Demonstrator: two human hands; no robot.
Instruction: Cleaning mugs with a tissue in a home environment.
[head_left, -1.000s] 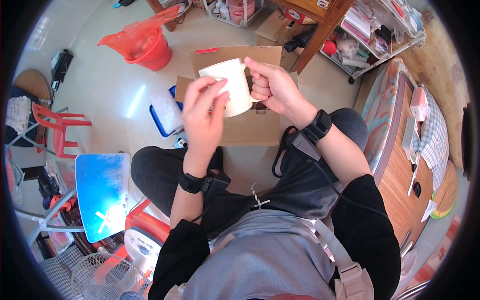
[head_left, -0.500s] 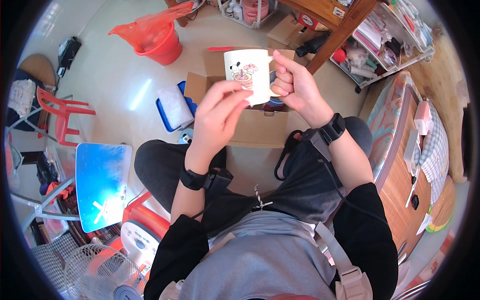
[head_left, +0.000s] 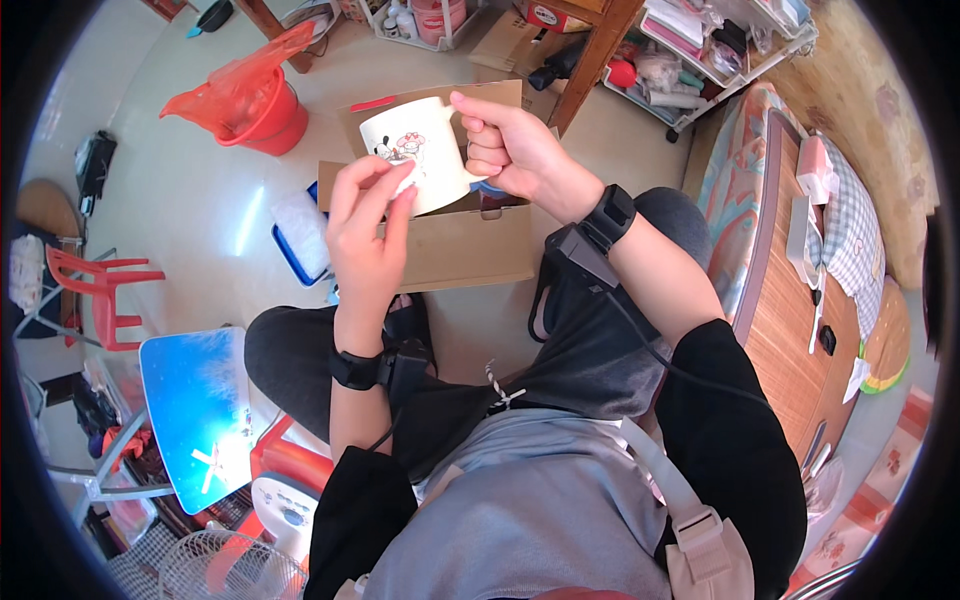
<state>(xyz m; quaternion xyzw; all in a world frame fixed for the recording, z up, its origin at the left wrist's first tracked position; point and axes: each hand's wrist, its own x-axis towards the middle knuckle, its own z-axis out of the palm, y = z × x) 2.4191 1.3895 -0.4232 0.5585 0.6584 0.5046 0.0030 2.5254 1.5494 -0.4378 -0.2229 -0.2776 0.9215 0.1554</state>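
Observation:
A cream mug (head_left: 436, 180) with cartoon figures printed on its side is held up in front of me, slightly tilted. My right hand (head_left: 508, 150) is closed around its handle, thumb along the top. At the printed side, my left hand (head_left: 368, 215) has its thumb and fingers drawn together in a pinch, fingertips against or just before the mug's wall. Whatever may be between those fingertips is too small to make out. Under the mug, an opened cardboard box (head_left: 460, 250) stands on the floor between my feet, with a dark item (head_left: 495, 198) partly showing inside.
Left of the box lies a blue tray (head_left: 290, 258) with white wrapping (head_left: 300, 228). A red bucket (head_left: 275, 122) with a red bag stands farther back. A red chair (head_left: 100, 290) and a blue-topped folding table (head_left: 195, 410) are at left; a wooden bed edge (head_left: 770, 240) runs along the right.
The whole view has swung, so the surroundings sit differently in it. The mug tilts a little more, and both hands stay with it. The left fingers have shifted slightly across the print.

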